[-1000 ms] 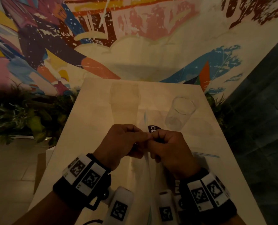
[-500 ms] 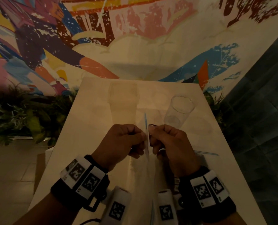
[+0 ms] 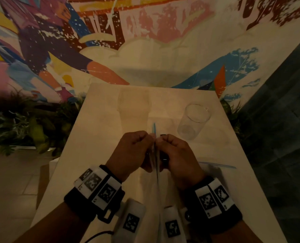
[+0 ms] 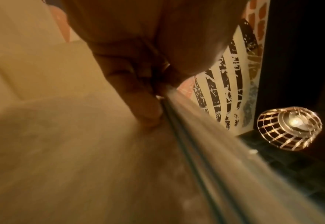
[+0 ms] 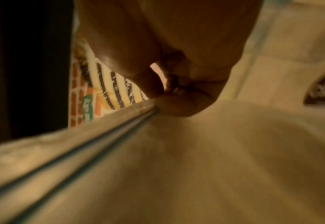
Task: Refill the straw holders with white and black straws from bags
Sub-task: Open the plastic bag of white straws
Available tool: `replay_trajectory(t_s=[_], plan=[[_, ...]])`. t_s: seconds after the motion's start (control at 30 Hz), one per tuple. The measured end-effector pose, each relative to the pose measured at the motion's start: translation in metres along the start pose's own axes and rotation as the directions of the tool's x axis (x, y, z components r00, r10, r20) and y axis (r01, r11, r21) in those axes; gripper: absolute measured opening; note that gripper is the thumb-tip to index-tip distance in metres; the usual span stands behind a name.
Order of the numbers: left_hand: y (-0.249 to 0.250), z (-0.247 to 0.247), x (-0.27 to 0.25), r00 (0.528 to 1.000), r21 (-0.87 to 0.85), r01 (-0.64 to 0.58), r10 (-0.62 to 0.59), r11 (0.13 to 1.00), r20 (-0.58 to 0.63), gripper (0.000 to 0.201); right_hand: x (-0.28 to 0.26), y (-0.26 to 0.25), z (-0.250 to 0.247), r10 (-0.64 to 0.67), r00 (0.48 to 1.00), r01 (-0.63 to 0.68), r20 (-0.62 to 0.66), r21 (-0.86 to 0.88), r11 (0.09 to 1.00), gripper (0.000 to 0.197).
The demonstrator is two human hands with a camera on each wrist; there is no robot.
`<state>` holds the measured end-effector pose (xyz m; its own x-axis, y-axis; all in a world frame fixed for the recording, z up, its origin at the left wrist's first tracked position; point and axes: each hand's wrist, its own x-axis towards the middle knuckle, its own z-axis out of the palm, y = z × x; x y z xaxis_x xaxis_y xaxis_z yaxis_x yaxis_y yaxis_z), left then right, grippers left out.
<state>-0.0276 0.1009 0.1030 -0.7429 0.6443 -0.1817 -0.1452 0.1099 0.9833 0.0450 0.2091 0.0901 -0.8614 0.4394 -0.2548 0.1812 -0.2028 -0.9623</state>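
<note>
Clear plastic, the bag (image 3: 154, 181) was pinched at its zip seal by both hands, left hand (image 3: 131, 151) and right hand (image 3: 176, 155) on opposite lips, probably to pull it open. An empty glass (image 3: 194, 121) stood near on the table (image 3: 96, 134).

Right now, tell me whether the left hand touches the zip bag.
Touching: the left wrist view shows the left hand pinching the zip bag at its seal.

A clear zip bag (image 3: 155, 165) stands edge-up over the table, its blue-lined seal strip pointing away. An empty clear glass (image 3: 193, 120) stands upright beyond it, right.
</note>
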Motion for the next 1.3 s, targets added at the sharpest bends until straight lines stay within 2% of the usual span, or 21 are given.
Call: replay_trajectory(t_s=[0.03, 0.1, 0.13, 0.17, 0.27, 0.37, 0.4, 0.5, 0.53, 0.6, 0.67, 0.77, 0.87, 0.93, 1.0, 1.1, 1.17, 1.23, 1.3], plan=[[-0.002, -0.001, 0.001, 1.0, -0.089, 0.01, -0.012, 0.996, -0.022, 0.034, 0.0, 0.001, 0.001, 0.027, 1.0, -0.028, 0.012, 0.125, 0.992, 0.027], [-0.009, -0.004, 0.003, 0.997, -0.283, 0.045, -0.058, 0.958, -0.04, 0.031, 0.0, 0.005, 0.0, 0.069, 0.997, -0.076, 0.032, 0.396, 0.915, 0.045], [-0.012, -0.005, 0.004, 0.997, -0.33, 0.053, -0.071, 0.943, -0.042, 0.029, 0.0, 0.007, -0.001, 0.08, 0.996, -0.088, 0.037, 0.458, 0.884, 0.047], [-0.015, -0.005, 0.003, 0.996, -0.334, 0.058, -0.077, 0.941, -0.045, 0.029, 0.0, 0.008, -0.001, 0.096, 0.995, -0.099, 0.029, 0.448, 0.889, 0.044], [-0.018, 0.0, 0.003, 0.997, -0.211, 0.046, -0.059, 0.976, -0.057, 0.031, 0.0, 0.008, -0.002, 0.109, 0.994, -0.103, -0.028, 0.163, 0.981, 0.028], [-0.014, 0.001, 0.003, 0.997, -0.141, 0.004, -0.015, 0.99, -0.077, 0.03, -0.004, 0.001, -0.005, -0.009, 0.998, 0.003, -0.054, -0.11, 0.994, 0.013], [-0.013, -0.001, 0.003, 0.995, -0.168, 0.002, -0.019, 0.986, -0.097, 0.029, -0.006, -0.001, -0.007, -0.047, 0.996, 0.038, -0.069, -0.124, 0.991, 0.014], [-0.008, -0.008, 0.002, 0.984, -0.301, 0.061, -0.108, 0.952, -0.143, 0.029, -0.004, 0.002, -0.015, -0.044, 0.987, 0.043, -0.152, -0.009, 0.999, 0.018], [-0.007, -0.009, 0.0, 0.983, -0.266, 0.099, -0.136, 0.959, -0.123, 0.031, -0.004, 0.003, -0.015, -0.049, 0.984, 0.049, -0.173, -0.002, 0.999, 0.018], [-0.006, -0.005, -0.006, 0.981, -0.019, 0.195, -0.195, 0.981, 0.007, 0.032, -0.005, 0.005, -0.011, -0.083, 0.979, 0.075, -0.186, -0.05, 0.996, 0.019], [-0.006, 0.003, -0.012, 0.972, 0.157, 0.175, -0.197, 0.972, 0.131, 0.021, -0.008, 0.003, -0.007, -0.107, 0.976, 0.083, -0.188, -0.129, 0.988, 0.015], [-0.011, 0.003, -0.014, 0.987, 0.103, 0.099, -0.111, 0.99, 0.119, 0.019, -0.019, 0.0, -0.01, -0.057, 0.994, 0.025, -0.09, -0.316, 0.948, 0.012], [-0.017, -0.006, -0.016, 0.984, 0.08, 0.113, -0.123, 0.99, 0.132, 0.014, -0.03, -0.001, -0.015, -0.066, 0.996, 0.04, -0.059, -0.372, 0.927, 0.019], [-0.019, -0.014, -0.019, 0.984, -0.033, 0.144, -0.14, 0.989, 0.114, 0.017, -0.028, 0.002, -0.024, -0.048, 0.985, 0.005, -0.167, -0.249, 0.969, 0.025], [-0.022, -0.024, -0.02, 0.98, -0.239, 0.196, -0.183, 0.951, 0.077, 0.024, -0.023, 0.007, -0.033, 0.053, 0.966, -0.041, -0.253, 0.05, 0.998, 0.032], [-0.031, -0.036, -0.018, 0.96, -0.537, 0.271, -0.262, 0.799, 0.095, 0.023, -0.017, 0.014, -0.045, 0.252, 0.946, -0.133, -0.202, 0.468, 0.874, 0.036], [-0.036, -0.04, -0.017, 0.938, -0.631, 0.326, -0.323, 0.704, 0.125, 0.016, -0.014, 0.016, -0.049, 0.35, 0.929, -0.222, -0.121, 0.574, 0.788, 0.029], [-0.04, -0.045, -0.016, 0.917, -0.684, 0.36, -0.375, 0.635, 0.135, 0.027, -0.01, 0.016, -0.053, 0.386, 0.92, -0.277, -0.071, 0.579, 0.767, 0.019], [-0.043, -0.053, -0.016, 0.906, -0.622, 0.368, -0.416, 0.691, 0.073, 0.031, -0.009, 0.019, -0.058, 0.398, 0.917, -0.313, -0.02, 0.583, 0.75, 0.026]])
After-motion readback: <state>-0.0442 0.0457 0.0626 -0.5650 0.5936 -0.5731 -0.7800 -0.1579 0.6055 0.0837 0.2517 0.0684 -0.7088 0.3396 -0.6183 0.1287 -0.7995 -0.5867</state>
